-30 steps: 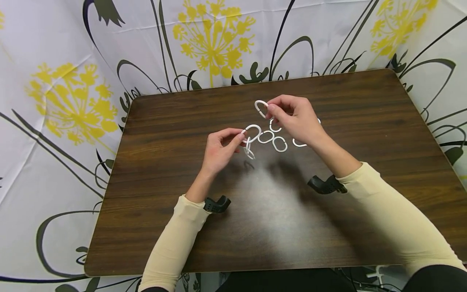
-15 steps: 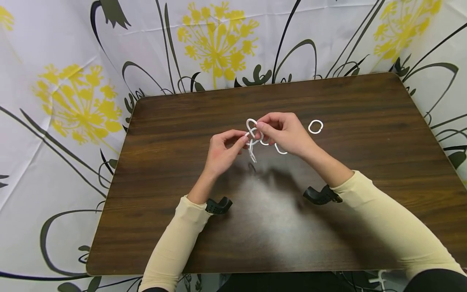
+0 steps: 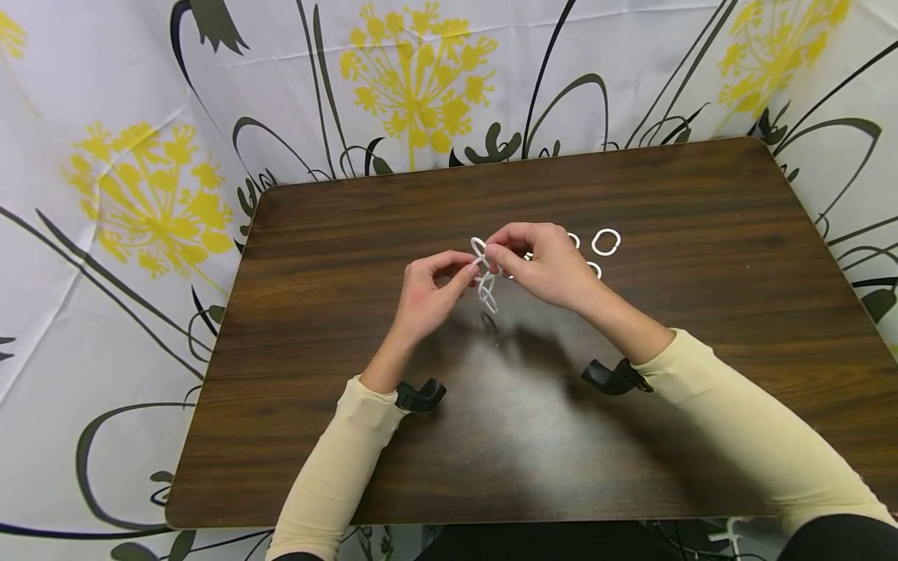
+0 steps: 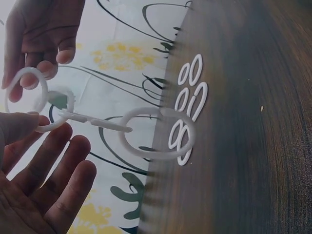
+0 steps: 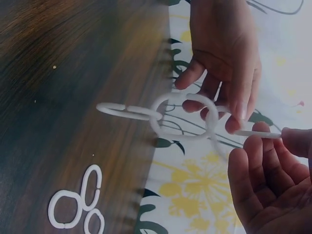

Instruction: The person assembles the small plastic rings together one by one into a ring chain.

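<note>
Behind your work hangs one white curtain (image 3: 270, 86), printed with three big yellow flower heads and the edge of a fourth. Below it is one dark wooden table (image 3: 309, 327). You have two cream sleeves (image 3: 330, 471) reaching in over the near edge.

Your two hands meet above the table, close together. Your left hand (image 3: 431, 292) is narrow at the tips, thumb and finger pinching the top link of a white chain (image 4: 108, 125); its other fingers are loosely bent. Your right hand (image 3: 543, 263) is just as narrow, pinching one white ring (image 4: 45, 90) right beside that top link; you cannot tell whether the two are joined. Two black wrist cameras (image 3: 421, 396) sit at your cuffs.

The chain counts three links and hangs down from your left fingertips, clear of the tabletop. Six loose rings (image 4: 204, 95) lie on the table, several partly hidden behind your right hand in the head view.
</note>
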Demonstrator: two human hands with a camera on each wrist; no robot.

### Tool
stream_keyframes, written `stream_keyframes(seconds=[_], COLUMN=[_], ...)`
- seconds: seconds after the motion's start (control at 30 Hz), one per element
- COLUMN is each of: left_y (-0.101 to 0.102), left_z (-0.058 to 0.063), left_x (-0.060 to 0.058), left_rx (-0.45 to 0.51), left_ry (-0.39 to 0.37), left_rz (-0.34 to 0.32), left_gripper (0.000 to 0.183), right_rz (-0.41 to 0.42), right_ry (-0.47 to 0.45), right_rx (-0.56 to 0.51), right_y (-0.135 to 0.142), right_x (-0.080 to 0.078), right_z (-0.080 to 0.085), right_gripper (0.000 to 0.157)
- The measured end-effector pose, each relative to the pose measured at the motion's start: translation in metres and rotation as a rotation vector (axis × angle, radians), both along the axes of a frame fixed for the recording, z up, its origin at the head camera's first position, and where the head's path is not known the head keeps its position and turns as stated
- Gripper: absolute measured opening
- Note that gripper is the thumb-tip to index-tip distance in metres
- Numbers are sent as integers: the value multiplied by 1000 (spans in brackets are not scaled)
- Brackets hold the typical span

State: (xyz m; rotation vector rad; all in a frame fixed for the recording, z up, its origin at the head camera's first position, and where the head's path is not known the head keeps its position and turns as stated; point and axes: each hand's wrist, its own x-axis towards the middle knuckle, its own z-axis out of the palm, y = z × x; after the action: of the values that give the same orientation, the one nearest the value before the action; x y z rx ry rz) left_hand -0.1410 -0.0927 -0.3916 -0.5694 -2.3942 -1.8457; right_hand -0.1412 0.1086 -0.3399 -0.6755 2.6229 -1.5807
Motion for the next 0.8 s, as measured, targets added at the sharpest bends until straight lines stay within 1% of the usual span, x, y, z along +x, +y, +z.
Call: stream_keyframes(seconds=[0.13,0.3,0.43,0.57,0.7,0.8], left_y=[0,-2,-3,-4,-4,-5], left_z=[-1,-3,-3,-3,-4,-5], left_x=[0,0,-1,-1,0,-1], left_rx=[7,11,29,36,10,-11], left_ry=[0,-22,-44,-79,-98,-101], left_rz=[-5,-13,-12,-7,-7,-5], left_gripper=[16,15,17,18,17,16], right_rz=[-19,-58,-85,-107,-112,-107], right_ry=[16,0,-68,-141,-192,-220], right_rx=[28,19,-44,-141,-233,-268], right_y=[1,6,10,13,13,13], right_x=[-1,-5,-10,-13,-15,-15], right_z=[-2,-4,-5,-6,-8,-9], right_gripper=[16,16,17,20,20,17])
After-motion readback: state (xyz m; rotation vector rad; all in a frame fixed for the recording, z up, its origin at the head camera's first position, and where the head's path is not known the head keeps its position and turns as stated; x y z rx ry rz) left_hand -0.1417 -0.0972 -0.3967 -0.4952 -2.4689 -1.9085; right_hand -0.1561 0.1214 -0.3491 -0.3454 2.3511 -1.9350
